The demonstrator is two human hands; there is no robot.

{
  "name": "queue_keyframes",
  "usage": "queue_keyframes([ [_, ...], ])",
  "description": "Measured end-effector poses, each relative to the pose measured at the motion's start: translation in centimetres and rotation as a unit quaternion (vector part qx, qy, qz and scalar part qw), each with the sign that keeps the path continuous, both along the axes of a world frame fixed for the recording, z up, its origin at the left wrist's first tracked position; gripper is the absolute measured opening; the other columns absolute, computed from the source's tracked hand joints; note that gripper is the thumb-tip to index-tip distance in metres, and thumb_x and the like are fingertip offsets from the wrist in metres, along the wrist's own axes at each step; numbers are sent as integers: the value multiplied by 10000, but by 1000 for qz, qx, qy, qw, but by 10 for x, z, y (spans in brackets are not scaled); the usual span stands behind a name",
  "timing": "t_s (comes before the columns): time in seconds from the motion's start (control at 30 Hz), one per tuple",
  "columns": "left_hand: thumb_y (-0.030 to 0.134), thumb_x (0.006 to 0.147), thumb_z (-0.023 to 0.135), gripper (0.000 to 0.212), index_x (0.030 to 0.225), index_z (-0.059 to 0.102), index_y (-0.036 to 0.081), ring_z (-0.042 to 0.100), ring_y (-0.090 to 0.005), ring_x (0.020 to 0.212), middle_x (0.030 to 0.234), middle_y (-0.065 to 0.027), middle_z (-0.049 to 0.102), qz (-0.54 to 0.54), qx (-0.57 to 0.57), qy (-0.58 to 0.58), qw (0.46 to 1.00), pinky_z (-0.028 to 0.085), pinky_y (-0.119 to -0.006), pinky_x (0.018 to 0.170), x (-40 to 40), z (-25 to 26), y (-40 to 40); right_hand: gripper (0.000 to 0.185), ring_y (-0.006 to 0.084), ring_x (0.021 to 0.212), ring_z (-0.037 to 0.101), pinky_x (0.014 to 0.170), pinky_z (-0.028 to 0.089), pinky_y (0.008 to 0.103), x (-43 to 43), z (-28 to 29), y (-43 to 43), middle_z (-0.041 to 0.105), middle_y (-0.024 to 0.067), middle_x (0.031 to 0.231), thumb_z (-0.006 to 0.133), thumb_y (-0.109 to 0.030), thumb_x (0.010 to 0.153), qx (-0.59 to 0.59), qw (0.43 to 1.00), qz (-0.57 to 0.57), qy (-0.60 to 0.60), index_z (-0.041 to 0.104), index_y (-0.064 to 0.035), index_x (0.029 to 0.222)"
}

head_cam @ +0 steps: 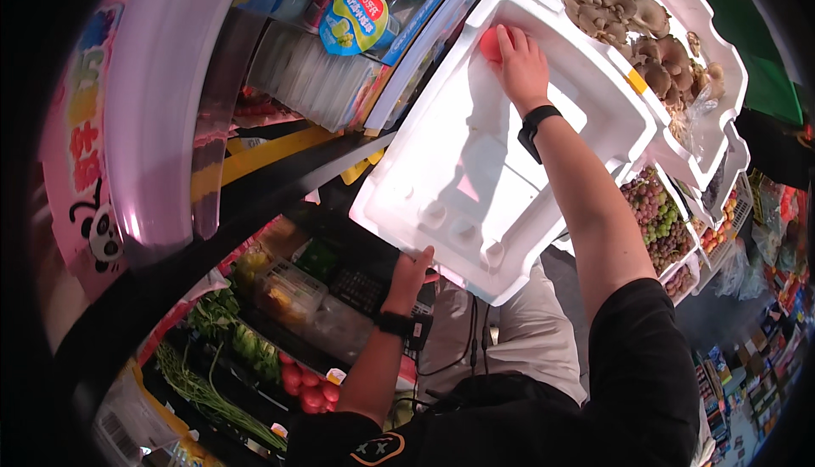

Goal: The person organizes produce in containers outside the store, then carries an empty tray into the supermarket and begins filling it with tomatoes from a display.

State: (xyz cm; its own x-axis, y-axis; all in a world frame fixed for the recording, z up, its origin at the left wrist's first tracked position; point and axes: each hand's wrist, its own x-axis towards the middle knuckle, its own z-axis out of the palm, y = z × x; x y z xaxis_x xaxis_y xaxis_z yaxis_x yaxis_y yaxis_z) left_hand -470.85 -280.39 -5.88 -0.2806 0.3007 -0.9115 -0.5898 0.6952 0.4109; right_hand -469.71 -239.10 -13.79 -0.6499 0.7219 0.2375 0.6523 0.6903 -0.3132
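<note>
A white foam box point(446, 148) stands in front of me, tilted in the view, with a few round hollows in its floor at the near end. Deep in its far left corner, my right hand point(523, 69) is closed around a round red item point(491, 45), likely a tomato; the fingers cover part of it. My left hand point(411, 276) is at the box's near left edge, thumb up against the rim; something thin and red shows beside its fingers, and whether the hand grips it or the box is unclear. Both wrists wear black bands.
Another foam box point(713, 40) holds oyster mushrooms point(656, 53) at upper right, with grapes point(656, 215) below it. Jelly cups point(354, 20) and stacked clear containers point(312, 72) are at upper left. Lower left lie tomatoes point(309, 387) and green vegetables point(210, 397), beneath a dark rail point(255, 206).
</note>
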Motion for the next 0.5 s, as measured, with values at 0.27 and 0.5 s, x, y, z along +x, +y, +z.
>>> queue_keyframes([
  [0.27, 322, 921, 626, 560, 1333, 418, 5, 592, -169, 932, 1183, -85, 568, 41, -15, -12, 999, 548, -336, 692, 10, 43, 6, 444, 360, 947, 612, 805, 499, 416, 69, 56, -49, 603, 183, 1161, 688, -249, 827, -245, 969, 15, 43, 573, -42, 1203],
  [0.5, 359, 946, 581, 688, 1476, 274, 46, 606, -210, 1041, 1339, -113, 519, 61, 14, 39, 997, 540, -358, 740, 28, 94, -43, 359, 310, 606, 602, 624, 485, 390, 170, 188, -175, 633, 196, 688, 569, -315, 959, -502, 864, 24, -24, 658, 19, 860],
])
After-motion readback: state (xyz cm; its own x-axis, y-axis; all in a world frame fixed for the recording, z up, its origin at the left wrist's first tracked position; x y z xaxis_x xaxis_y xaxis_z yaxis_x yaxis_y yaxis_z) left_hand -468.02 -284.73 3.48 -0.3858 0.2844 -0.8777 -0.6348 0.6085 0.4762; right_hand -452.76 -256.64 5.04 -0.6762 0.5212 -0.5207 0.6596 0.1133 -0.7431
